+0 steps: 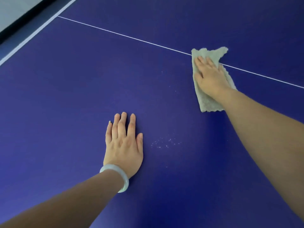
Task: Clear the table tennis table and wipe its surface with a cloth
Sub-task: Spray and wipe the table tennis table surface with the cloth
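Observation:
The blue table tennis table (65,96) fills the view, crossed by a thin white centre line (125,36). A pale greenish cloth (207,101) lies flat on the table at the right, over the centre line. My right hand (209,74) presses on the cloth with straight fingers. My left hand (123,143), with a pale bangle on its wrist, rests flat on the bare table surface nearer to me, fingers straight.
Small white specks (164,143) lie on the surface just right of my left hand. The table's white edge stripe (32,34) runs along the upper left, with a dark rim and grey floor beyond it.

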### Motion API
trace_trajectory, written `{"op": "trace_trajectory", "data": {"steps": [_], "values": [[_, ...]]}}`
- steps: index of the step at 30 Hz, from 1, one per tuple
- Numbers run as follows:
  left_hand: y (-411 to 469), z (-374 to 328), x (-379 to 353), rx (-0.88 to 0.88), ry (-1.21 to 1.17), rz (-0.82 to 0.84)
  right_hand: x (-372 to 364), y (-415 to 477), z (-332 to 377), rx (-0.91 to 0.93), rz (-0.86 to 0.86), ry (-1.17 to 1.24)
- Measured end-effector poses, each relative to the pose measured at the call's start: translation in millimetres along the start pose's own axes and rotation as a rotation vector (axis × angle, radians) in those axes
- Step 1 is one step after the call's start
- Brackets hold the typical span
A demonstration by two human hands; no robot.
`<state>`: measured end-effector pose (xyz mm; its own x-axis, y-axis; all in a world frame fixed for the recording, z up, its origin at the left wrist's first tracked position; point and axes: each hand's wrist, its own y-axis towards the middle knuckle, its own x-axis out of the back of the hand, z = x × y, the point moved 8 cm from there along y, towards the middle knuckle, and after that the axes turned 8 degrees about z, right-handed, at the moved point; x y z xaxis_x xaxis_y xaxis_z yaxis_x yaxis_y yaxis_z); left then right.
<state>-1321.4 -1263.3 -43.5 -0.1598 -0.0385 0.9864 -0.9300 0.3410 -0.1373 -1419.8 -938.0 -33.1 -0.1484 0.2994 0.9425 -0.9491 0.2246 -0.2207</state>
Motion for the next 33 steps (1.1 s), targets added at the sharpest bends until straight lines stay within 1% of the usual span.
{"op": "trace_trajectory", "data": {"steps": [2,4,6,9,11,12,13,14,15,18,19,21,23,24,26,27,28,29,30,32,33], "values": [[0,0,0,-0.001,0.005,0.003,1,27,30,0.08,0.039,-0.021],[0,0,1,0.0,-0.006,0.004,-3,45,64,0.21,0.085,-0.075],[0,1,2,0.003,-0.013,0.007,-10,42,98,0.363,0.137,-0.146],[0,1,3,0.009,-0.013,0.016,-24,-3,128,0.633,0.19,-0.233],[1,1,2,0.01,-0.02,0.018,-38,-52,126,0.807,0.218,-0.325],[1,1,2,0.011,-0.026,0.017,-43,-75,115,0.855,0.247,-0.357],[1,1,2,0.013,-0.027,0.013,-45,-91,98,0.861,0.266,-0.365],[1,2,2,0.014,-0.021,0.007,-43,-99,77,0.825,0.261,-0.349],[1,2,1,0.013,-0.013,0.005,-36,-102,51,0.745,0.24,-0.307],[0,2,1,0.014,-0.005,0.006,-16,-105,-33,0.375,0.146,-0.162],[0,1,1,0.012,-0.006,0.007,-12,-113,-50,0.275,0.118,-0.135],[0,1,1,0.01,-0.008,0.007,-16,-134,-55,0.159,0.078,-0.121],[0,1,0,0.01,-0.013,0.008,-31,-160,-23,0.154,0.072,-0.132],[-1,1,0,0.012,-0.013,0.009,-41,-174,2,0.204,0.086,-0.143],[-2,-1,3,0.01,-0.02,0.004,-61,-201,50,0.375,0.13,-0.187],[-2,-1,3,0.009,-0.025,0.0,-67,-208,61,0.432,0.143,-0.205],[-2,-1,3,0.009,-0.026,0.005,-67,-208,60,0.43,0.141,-0.198],[-2,-1,3,0.011,-0.027,0.014,-62,-200,47,0.351,0.11,-0.169],[-2,-1,3,0.011,-0.03,0.021,-55,-189,27,0.204,0.063,-0.124],[-2,-2,3,0.009,-0.034,0.027,-42,-172,-14,-0.156,0.001,-0.029],[-2,-2,3,0.008,-0.032,0.027,-43,-169,-18,-0.272,-0.009,-0.008]]}}
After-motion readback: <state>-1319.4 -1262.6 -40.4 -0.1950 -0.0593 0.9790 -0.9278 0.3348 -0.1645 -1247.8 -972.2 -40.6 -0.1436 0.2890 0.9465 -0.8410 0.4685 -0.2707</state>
